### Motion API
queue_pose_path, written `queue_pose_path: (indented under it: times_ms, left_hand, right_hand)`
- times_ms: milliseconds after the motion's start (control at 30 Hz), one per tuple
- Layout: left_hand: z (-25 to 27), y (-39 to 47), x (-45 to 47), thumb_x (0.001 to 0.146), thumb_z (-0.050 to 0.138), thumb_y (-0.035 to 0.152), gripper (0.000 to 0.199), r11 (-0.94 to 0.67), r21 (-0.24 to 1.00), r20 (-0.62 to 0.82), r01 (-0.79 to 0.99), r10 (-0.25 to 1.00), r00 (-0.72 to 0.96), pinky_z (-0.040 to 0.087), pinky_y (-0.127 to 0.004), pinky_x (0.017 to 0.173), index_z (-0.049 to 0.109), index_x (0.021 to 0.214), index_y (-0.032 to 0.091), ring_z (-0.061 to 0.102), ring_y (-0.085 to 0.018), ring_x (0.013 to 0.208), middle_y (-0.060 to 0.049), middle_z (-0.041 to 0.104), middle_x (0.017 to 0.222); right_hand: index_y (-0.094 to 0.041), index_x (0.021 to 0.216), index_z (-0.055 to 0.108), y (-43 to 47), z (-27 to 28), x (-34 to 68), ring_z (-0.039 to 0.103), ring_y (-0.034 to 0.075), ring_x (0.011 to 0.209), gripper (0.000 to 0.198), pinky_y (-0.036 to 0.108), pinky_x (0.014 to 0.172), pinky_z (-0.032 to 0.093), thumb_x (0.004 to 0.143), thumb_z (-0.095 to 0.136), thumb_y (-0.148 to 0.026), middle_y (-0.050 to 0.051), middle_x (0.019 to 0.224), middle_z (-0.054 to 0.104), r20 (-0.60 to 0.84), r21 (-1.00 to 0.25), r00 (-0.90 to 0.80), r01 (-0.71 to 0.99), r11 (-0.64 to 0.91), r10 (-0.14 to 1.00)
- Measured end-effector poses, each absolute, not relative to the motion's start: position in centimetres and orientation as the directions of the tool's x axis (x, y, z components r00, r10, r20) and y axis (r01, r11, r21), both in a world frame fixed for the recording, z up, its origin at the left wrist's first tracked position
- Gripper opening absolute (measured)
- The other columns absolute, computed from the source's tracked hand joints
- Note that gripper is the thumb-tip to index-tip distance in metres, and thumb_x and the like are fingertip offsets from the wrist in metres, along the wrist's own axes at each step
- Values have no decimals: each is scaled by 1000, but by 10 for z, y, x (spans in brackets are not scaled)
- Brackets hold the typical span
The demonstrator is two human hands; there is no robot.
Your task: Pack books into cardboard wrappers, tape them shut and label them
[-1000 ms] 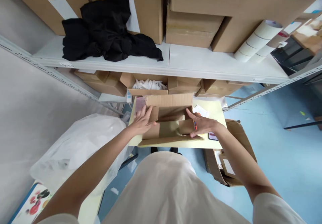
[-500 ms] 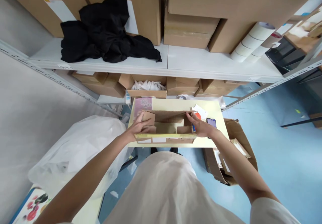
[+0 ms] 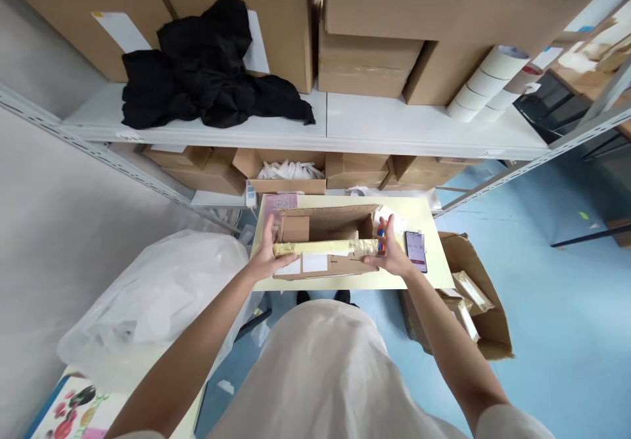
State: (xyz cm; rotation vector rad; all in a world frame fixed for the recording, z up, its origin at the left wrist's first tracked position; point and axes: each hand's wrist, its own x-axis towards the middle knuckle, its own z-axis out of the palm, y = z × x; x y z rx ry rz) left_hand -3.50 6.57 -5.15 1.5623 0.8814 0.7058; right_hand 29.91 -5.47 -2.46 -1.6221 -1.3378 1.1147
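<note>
1. One pale shirt (image 3: pixel 305 373) fills the foreground; a translucent plastic bag (image 3: pixel 158 288) bulges to the left, and on the right an open carton (image 3: pixel 495 334) on the blue floor (image 3: pixel 566 321) holds smaller packages (image 3: pixel 472 292).
2. The left hand (image 3: pixel 265 255) has fingers and thumb spread wide around the left end of a cardboard box (image 3: pixel 352 265), thumb against its front panel.
3. The right hand (image 3: pixel 392 255) is likewise spread wide at the right end, thumb at the front; I cannot tell whether its fingers press the side wall.
4. The cardboard box, open-topped, with yellowish tape (image 3: pixel 320 247) along its near rim, is between the hands at the pale yellow table (image 3: pixel 436 271).
5. A phone (image 3: pixel 417 252) lies right of the right hand.
6. Beyond, a grey shelf (image 3: pixel 374 120) bears black cloth (image 3: pixel 210 74) and white rolls (image 3: pixel 488 84).
</note>
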Motion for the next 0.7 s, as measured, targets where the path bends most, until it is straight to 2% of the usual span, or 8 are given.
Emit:
queue_pose_path:
  times_ms: [67, 133, 233, 300, 367, 500, 600, 700]
  left_hand:
    - [-54, 69, -31, 66, 75, 52, 129, -170, 949, 10, 266, 859, 513, 15, -53, 115, -23, 146, 27, 14, -31, 144, -16, 12, 157]
    - [-53, 73, -26, 60, 79, 49, 135, -240, 911, 52, 336, 874, 483, 15, -53, 114, -21, 146, 22, 8, -33, 144, -21, 5, 156]
    - [-49, 75, -19, 61, 80, 47, 125, -235, 905, 56, 354, 891, 450, 21, -50, 113, -5, 149, 21, 19, -33, 142, -20, 17, 154]
    - [-49, 70, -15, 66, 76, 46, 109, -201, 918, 34, 342, 899, 437, 24, -47, 114, 9, 149, 24, 28, -29, 139, -15, 28, 151]
    - [-51, 61, -11, 70, 73, 45, 95, -177, 923, 11, 341, 899, 438, 25, -44, 114, 20, 146, 24, 31, -27, 138, -12, 33, 149]
    - [-63, 49, -4, 64, 77, 46, 83, -146, 919, -33, 367, 898, 439, 29, -45, 111, 43, 134, 21, 37, -30, 134, -14, 42, 142]
    - [-68, 61, 4, 59, 79, 50, 71, -145, 926, -12, 350, 912, 410, 30, -46, 111, 58, 119, 19, 36, -32, 135, -15, 45, 141]
    - [-69, 83, 13, 56, 80, 52, 68, -235, 905, 69, 354, 903, 423, 27, -45, 113, 63, 113, 19, 32, -32, 138, -15, 40, 145]
  right_hand:
    - [-30, 135, -40, -42, -20, 307, 48, 40, 122, 146, 46, 73, 55, 56, 82, -51, 23, 156, 2, -152, -898, 50, 411, -159, 987]
    - [-30, 141, -32, -32, -17, 316, 56, 37, 111, 144, 43, 68, 55, 56, 82, -48, 23, 154, 16, -144, -862, 26, 487, -138, 989]
    - [-31, 150, 0, -27, -19, 323, 60, 32, 102, 120, 43, 69, 55, 61, 79, -47, 20, 149, 28, -121, -830, -9, 549, -96, 993]
    - [-28, 147, 22, -33, -24, 321, 57, 32, 108, 97, 46, 77, 54, 67, 74, -47, 16, 144, 37, -59, -824, -25, 566, -35, 998]
    - [-25, 141, 36, -44, -31, 315, 48, 33, 121, 79, 51, 92, 47, 73, 69, -47, 15, 138, 44, 20, -798, -26, 602, 31, 999]
    - [-23, 135, 44, -65, -44, 308, 37, 32, 134, 67, 52, 107, 34, 77, 65, -48, 13, 136, 49, 62, -726, 64, 688, 1, 996]
    - [-21, 134, 47, -61, -51, 310, 42, 32, 131, 64, 51, 106, 35, 78, 63, -49, 14, 134, 52, 71, -743, 164, 667, -57, 984]
    - [-20, 133, 50, -45, -56, 317, 44, 32, 129, 66, 51, 106, 36, 76, 65, -50, 14, 136, 52, 100, -763, 211, 643, -61, 972]
